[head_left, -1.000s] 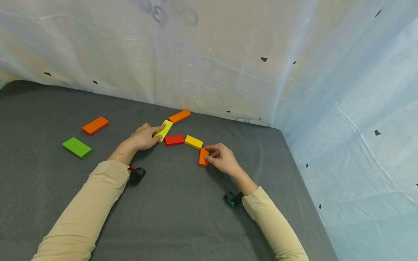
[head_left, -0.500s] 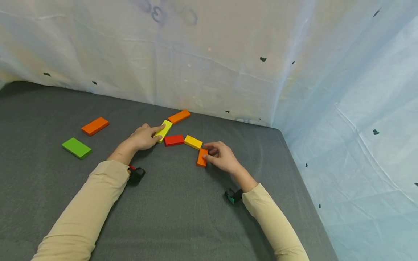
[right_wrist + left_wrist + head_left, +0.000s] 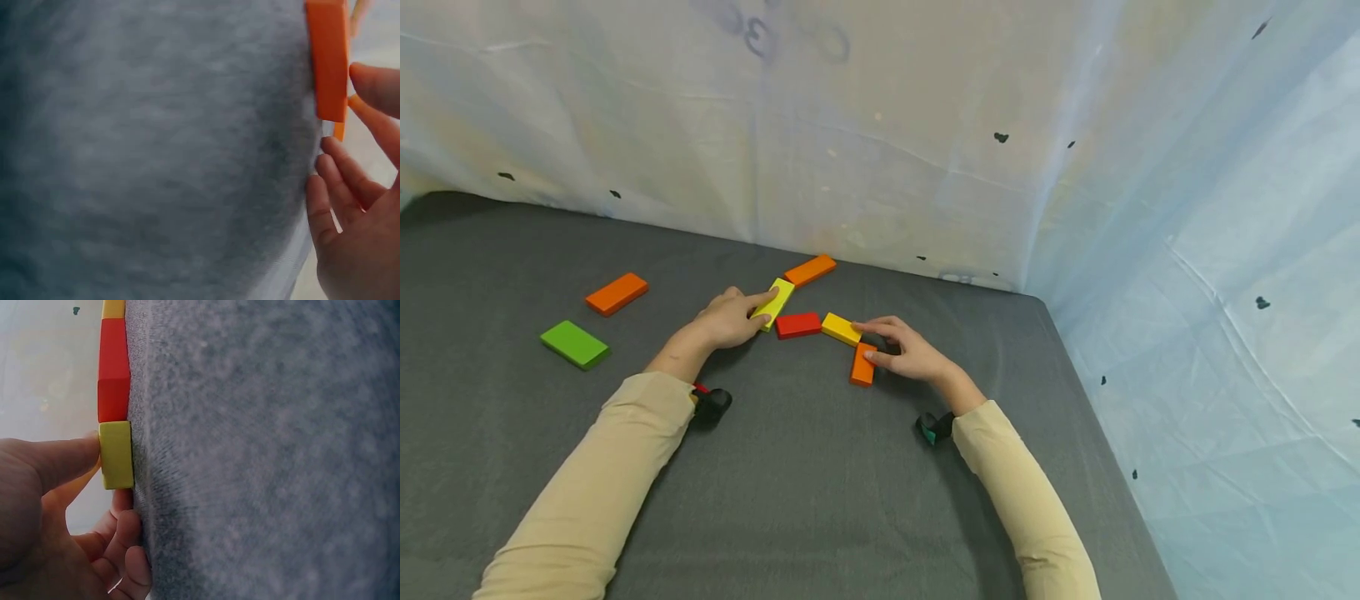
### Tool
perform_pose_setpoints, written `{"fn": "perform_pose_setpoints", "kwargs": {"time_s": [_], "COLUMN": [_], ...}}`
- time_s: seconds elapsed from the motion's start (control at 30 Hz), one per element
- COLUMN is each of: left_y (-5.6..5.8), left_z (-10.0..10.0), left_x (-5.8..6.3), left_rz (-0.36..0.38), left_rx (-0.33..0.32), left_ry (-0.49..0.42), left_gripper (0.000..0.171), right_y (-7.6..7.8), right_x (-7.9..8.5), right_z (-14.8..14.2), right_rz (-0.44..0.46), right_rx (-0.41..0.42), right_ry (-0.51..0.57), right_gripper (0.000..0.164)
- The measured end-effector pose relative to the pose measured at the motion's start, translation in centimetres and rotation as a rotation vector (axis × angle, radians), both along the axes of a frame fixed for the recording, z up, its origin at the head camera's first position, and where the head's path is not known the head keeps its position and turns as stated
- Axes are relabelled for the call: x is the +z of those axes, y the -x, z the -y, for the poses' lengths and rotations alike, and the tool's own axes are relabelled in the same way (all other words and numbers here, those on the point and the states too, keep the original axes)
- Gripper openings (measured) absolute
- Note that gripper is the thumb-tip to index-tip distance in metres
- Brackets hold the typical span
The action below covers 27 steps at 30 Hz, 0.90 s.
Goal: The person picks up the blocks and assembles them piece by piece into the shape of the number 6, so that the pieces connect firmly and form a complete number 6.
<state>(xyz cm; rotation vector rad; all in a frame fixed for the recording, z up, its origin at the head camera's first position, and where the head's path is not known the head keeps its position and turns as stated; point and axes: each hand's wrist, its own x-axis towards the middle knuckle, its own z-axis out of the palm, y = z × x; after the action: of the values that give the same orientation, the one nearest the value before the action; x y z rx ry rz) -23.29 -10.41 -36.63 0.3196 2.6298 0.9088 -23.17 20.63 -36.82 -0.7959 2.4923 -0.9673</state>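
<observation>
Flat coloured blocks form a bent line on the grey cloth. My left hand (image 3: 730,318) rests on the lime-yellow block (image 3: 779,298), thumb and index finger on its top; its other fingers curl beside it in the left wrist view. To its right lie a red block (image 3: 799,325) and a golden-yellow block (image 3: 840,327). My right hand (image 3: 913,352) has its index finger reaching onto the golden-yellow block and its thumb touching the top of an orange block (image 3: 861,368). In the right wrist view, the remaining fingers are spread beside this orange block (image 3: 328,59).
Another orange block (image 3: 810,270) meets the lime-yellow one's far end. On the left lie a separate orange block (image 3: 617,293) and a green block (image 3: 576,344). Pale sheeting (image 3: 880,150) hangs behind the table and along its right side.
My right hand's index finger has moved left from beside the orange block onto the golden-yellow block. The near orange block has shifted slightly left. My left hand stays on the lime-yellow block.
</observation>
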Motion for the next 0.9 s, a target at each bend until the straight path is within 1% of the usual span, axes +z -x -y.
{"fn": "perform_pose_setpoints", "kwargs": {"time_s": [0.13, 0.47, 0.73, 0.9], "left_y": [-0.1, -0.4, -0.4, -0.3], "left_z": [0.1, 0.4, 0.7, 1.2], "left_x": [0.1, 0.0, -0.1, -0.3], "left_rz": [-0.003, -0.022, -0.032, -0.049], "left_rx": [0.011, 0.016, 0.006, -0.004], "left_ry": [0.018, 0.031, 0.043, 0.048], "left_gripper": [0.055, 0.055, 0.055, 0.059], "right_y": [0.2, 0.5, 0.3, 0.4], "right_x": [-0.3, -0.3, -0.5, -0.5], "right_z": [0.1, 0.6, 1.1, 1.4], "right_rz": [-0.019, -0.008, -0.004, 0.021], "right_rx": [0.014, 0.011, -0.002, -0.001], "right_ry": [-0.015, -0.025, -0.025, -0.018], "right_gripper": [0.050, 0.051, 0.052, 0.052]}}
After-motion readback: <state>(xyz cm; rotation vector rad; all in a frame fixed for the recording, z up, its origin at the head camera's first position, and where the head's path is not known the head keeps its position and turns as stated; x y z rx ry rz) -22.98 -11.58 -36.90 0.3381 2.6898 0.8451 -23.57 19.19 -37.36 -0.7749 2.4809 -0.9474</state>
